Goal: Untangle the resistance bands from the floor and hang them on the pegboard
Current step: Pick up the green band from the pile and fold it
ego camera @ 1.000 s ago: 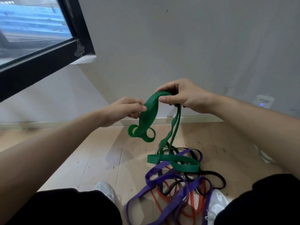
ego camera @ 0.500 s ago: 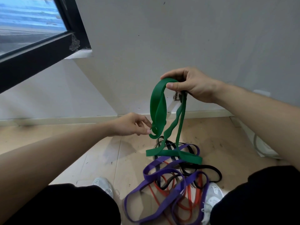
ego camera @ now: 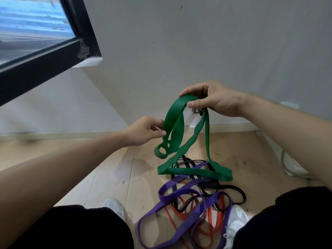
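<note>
A wide green resistance band [ego camera: 175, 123] hangs from my right hand [ego camera: 213, 99], which pinches its top fold at chest height. Its lower loop [ego camera: 195, 172] still lies on the floor over the pile. My left hand [ego camera: 145, 131] pinches the band's left strand lower down, beside a small twisted curl. On the floor between my feet lie a purple band [ego camera: 181, 194], an orange-red band [ego camera: 206, 229] and a thin black band [ego camera: 233, 190], all crossed over one another. No pegboard is in view.
A grey wall [ego camera: 197, 42] stands close ahead with a baseboard along the wooden floor [ego camera: 111, 177]. A black-framed window [ego camera: 41, 60] is at upper left. My white shoes [ego camera: 115, 206] and dark trouser legs frame the pile. A white cable and block lie at right [ego camera: 294, 166].
My right hand has lifted the green band's top higher. My left hand dropped down the left strand, then came up a little, and the band's hanging part has lengthened and twisted.
</note>
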A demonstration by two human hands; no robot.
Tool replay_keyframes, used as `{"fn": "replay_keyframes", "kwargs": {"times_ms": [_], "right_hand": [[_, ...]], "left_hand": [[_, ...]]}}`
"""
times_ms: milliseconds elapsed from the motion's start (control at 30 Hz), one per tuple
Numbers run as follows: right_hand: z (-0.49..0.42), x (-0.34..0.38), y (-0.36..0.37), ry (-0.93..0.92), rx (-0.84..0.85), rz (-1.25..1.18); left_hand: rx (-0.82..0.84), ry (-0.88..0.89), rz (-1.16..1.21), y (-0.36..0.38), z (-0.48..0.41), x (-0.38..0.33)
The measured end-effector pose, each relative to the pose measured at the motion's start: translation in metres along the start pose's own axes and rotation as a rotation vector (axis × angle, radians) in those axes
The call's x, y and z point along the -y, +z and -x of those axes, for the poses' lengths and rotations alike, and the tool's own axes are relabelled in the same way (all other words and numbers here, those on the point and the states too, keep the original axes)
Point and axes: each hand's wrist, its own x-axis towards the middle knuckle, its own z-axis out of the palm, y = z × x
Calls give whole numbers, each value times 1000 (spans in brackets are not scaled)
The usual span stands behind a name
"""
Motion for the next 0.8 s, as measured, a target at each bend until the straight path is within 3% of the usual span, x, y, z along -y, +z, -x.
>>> {"fn": "replay_keyframes", "kwargs": {"times_ms": [167, 333, 600, 700, 800], "right_hand": [[-1, -13, -6, 60, -56, 208], [-4, -34, -4, 122, -41, 368], [-7, -38, -8, 113, -43, 279], [-8, -33, -7, 88, -32, 324], [-7, -30, -8, 84, -34, 353]], "left_hand": [[-224, -107, -42, -13, 0, 13], [-399, -126, 151, -33, 1, 0], [-200, -172, 437, -59, 13, -13], [-110, -145, 442, -64, 19, -17], [-54, -130, 256, -70, 23, -14]]}}
